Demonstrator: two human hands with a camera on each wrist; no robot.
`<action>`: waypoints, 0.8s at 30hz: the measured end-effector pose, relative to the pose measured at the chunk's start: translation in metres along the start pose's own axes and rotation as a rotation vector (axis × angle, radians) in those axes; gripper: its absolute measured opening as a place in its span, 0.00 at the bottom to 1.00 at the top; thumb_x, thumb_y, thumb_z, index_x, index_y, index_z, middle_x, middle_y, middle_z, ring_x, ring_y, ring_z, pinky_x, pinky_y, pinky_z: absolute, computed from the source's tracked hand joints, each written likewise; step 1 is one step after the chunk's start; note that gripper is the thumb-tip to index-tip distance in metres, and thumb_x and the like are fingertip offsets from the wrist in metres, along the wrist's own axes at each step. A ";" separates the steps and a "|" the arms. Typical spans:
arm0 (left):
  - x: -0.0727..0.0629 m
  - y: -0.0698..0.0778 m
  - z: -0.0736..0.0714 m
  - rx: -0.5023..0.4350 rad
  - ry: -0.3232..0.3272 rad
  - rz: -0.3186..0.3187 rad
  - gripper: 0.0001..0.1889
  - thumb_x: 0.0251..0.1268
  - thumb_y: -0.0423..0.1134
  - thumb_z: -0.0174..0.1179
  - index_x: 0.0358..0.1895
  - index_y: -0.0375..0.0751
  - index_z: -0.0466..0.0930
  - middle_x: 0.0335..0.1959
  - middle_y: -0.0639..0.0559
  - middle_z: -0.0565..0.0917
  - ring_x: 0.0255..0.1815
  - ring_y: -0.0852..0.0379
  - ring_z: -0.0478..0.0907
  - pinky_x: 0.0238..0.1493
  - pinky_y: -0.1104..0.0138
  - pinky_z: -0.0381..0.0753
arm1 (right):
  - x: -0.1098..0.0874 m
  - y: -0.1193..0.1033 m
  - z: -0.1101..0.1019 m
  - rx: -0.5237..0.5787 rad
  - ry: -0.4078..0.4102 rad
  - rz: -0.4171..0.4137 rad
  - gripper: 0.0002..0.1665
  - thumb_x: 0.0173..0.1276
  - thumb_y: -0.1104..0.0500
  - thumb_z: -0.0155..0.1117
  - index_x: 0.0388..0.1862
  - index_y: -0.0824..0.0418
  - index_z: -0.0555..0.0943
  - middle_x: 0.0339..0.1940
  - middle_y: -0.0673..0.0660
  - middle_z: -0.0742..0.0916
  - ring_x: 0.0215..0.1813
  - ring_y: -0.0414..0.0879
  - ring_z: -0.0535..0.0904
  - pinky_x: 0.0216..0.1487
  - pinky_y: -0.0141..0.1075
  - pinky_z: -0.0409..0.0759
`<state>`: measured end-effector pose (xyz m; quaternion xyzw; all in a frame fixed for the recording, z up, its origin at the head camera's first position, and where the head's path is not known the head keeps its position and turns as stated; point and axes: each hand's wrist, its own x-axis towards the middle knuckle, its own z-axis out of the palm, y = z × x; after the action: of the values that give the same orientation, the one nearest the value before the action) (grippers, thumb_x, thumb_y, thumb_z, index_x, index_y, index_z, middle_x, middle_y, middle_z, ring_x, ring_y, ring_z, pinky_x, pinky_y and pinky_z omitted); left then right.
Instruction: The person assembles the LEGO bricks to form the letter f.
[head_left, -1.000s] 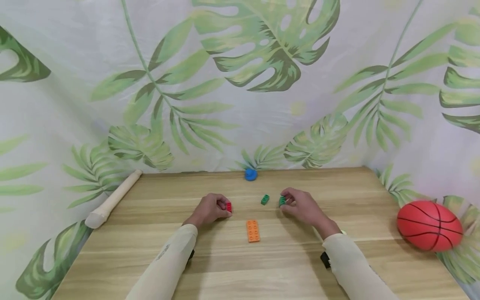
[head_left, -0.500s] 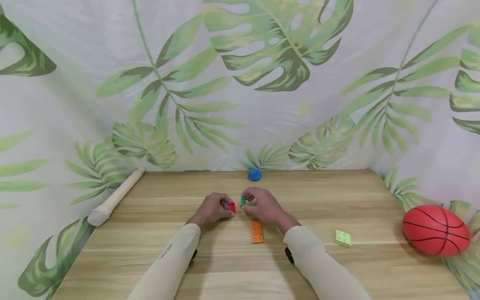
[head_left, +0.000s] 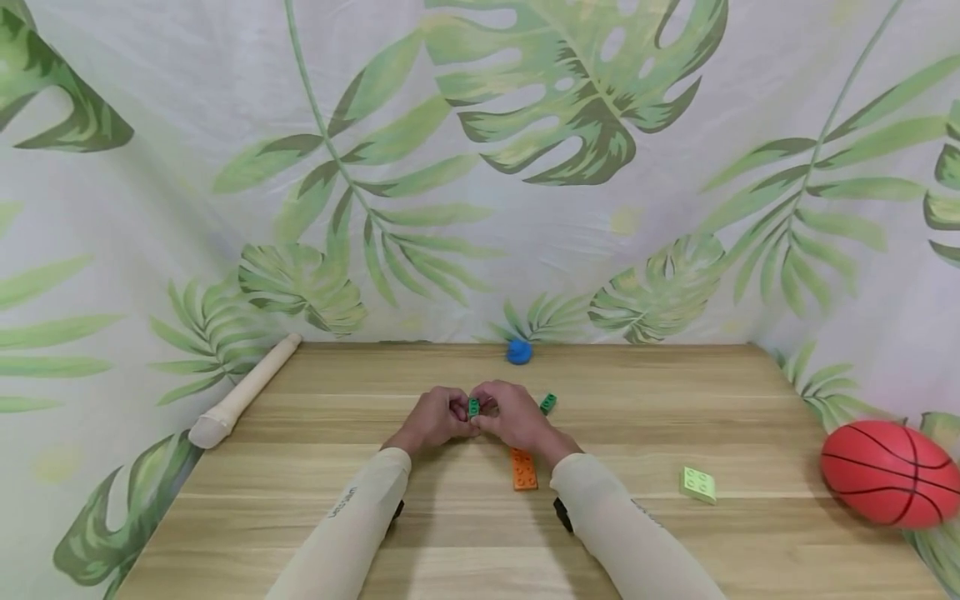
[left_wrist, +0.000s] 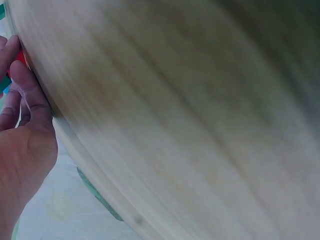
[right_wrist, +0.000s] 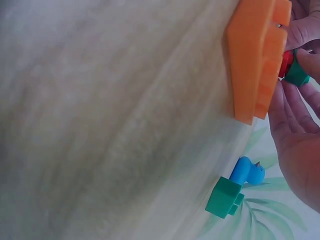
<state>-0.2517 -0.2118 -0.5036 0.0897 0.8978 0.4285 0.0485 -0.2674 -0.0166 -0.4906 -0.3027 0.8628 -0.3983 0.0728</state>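
Note:
Both hands meet above the middle of the table. My right hand (head_left: 516, 417) pinches a small green toy brick (head_left: 473, 407) between thumb and fingers. Directly below the green one sits a red toy brick (right_wrist: 285, 64), gripped by the fingertips of my left hand (head_left: 433, 418); the head view hides the red brick. In the right wrist view the two bricks are right against each other, green over red. An orange eight-stud brick (head_left: 525, 472) lies just under my right wrist. Beyond the right hand lies a second green brick (head_left: 549, 403).
A blue toy duck (head_left: 519, 352) stands at the table's back edge. To the right are a pale green brick (head_left: 698, 484) and a red ball with black lines (head_left: 888, 473). A long pale club-shaped object (head_left: 247, 392) lies along the left edge. A leaf-patterned cloth (head_left: 450, 250) hangs behind.
My right hand has moved left with the green brick and brought it onto the red one. My left hand has stayed nearly in place. The head view has shifted slightly.

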 end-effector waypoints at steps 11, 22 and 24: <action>0.000 0.000 0.001 0.011 0.002 -0.004 0.10 0.58 0.34 0.81 0.31 0.40 0.87 0.25 0.54 0.84 0.28 0.63 0.75 0.37 0.71 0.76 | 0.001 0.001 0.001 0.008 -0.002 0.039 0.17 0.71 0.65 0.76 0.58 0.59 0.86 0.53 0.57 0.89 0.54 0.51 0.90 0.55 0.41 0.90; -0.001 0.000 0.002 0.001 0.001 -0.012 0.09 0.58 0.33 0.81 0.33 0.40 0.88 0.26 0.54 0.84 0.29 0.62 0.75 0.38 0.71 0.76 | 0.001 0.001 0.000 -0.035 -0.001 0.035 0.16 0.70 0.63 0.77 0.56 0.58 0.87 0.53 0.56 0.90 0.53 0.51 0.91 0.54 0.42 0.90; 0.000 0.000 0.002 0.004 0.000 -0.011 0.09 0.58 0.33 0.81 0.33 0.40 0.88 0.26 0.53 0.84 0.30 0.62 0.75 0.38 0.71 0.77 | 0.000 0.001 0.000 -0.053 -0.001 0.029 0.16 0.70 0.63 0.77 0.55 0.58 0.87 0.52 0.56 0.90 0.52 0.50 0.91 0.54 0.42 0.90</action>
<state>-0.2510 -0.2107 -0.5048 0.0852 0.8991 0.4263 0.0508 -0.2683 -0.0162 -0.4915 -0.2921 0.8774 -0.3739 0.0709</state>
